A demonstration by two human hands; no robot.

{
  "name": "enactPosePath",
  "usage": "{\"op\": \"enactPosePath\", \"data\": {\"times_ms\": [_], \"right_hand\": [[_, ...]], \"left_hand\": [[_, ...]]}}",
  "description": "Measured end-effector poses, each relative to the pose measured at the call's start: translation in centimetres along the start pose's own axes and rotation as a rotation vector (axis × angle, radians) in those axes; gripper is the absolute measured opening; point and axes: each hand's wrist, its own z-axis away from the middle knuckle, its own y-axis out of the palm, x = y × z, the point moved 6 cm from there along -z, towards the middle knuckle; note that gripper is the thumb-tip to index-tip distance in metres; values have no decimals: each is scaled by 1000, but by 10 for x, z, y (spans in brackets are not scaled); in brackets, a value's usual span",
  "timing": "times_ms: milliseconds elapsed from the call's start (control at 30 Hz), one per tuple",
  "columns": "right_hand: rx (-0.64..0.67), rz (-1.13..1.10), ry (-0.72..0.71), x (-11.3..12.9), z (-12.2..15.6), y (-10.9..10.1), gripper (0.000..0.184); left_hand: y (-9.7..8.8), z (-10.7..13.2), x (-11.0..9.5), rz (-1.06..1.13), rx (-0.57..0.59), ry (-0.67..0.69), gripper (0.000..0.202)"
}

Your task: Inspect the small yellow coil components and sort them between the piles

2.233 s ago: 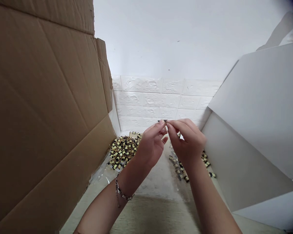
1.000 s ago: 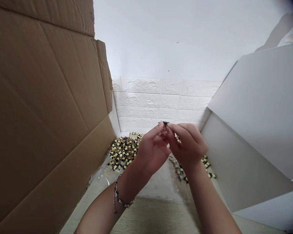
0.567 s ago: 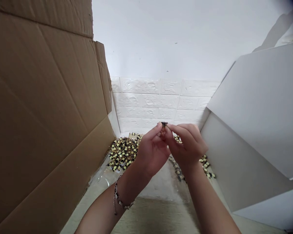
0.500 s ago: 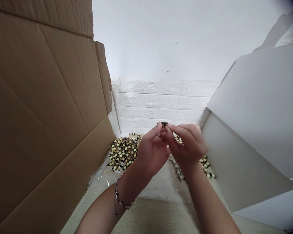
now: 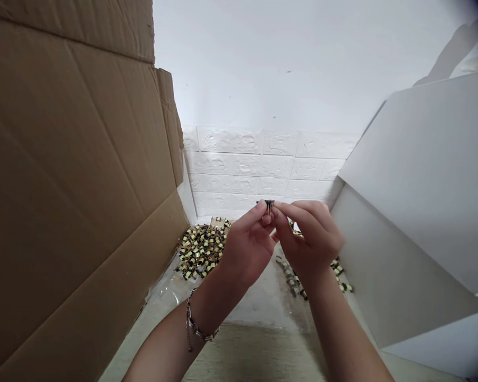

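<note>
My left hand [image 5: 247,245] and my right hand [image 5: 309,240] meet in front of me, fingertips pinched together on one small black part with thin copper-coloured pins [image 5: 269,204]. The part is held above the work surface, against the white brick wall. Below and left of my left hand lies a pile of small black-and-yellow parts [image 5: 201,247] on clear plastic. A second, thinner scatter of the same parts [image 5: 292,278] lies under my right hand and is partly hidden by it. A chain bracelet sits on my left wrist.
A tall brown cardboard sheet [image 5: 75,175] walls off the left side. White panels [image 5: 422,191] lean in on the right. The white brick wall [image 5: 263,164] closes the back, and a pale work surface [image 5: 263,329] runs between them.
Both hands stay pinched on the small part. The part's pins showed more between the fingertips half a second ago; now my fingers cover most of them. My right hand shifted slightly lower.
</note>
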Motion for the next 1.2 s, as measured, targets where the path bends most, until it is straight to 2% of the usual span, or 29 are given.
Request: {"op": "enactPosePath", "data": {"times_ms": [300, 533, 633, 833, 933, 1033, 1200], "right_hand": [[14, -41, 8, 0, 1, 3, 15], [-9, 19, 26, -3, 4, 8, 12], [-13, 44, 16, -2, 6, 8, 12], [-7, 105, 25, -2, 4, 7, 8], [8, 154, 69, -4, 3, 9, 4], [27, 188, 100, -6, 3, 11, 8], [16, 277, 53, -7, 5, 14, 8]], "left_hand": [[-1, -1, -3, -9, -16, 4, 9], [-5, -4, 7, 49, -23, -163, 15], [-6, -3, 9, 70, -47, -194, 16], [-8, -3, 9, 48, -52, -177, 14], [-9, -6, 6, 4, -36, -121, 14], [-10, -10, 3, -28, -25, -48, 14], [-13, -13, 1, -62, -62, 14, 11]]}}
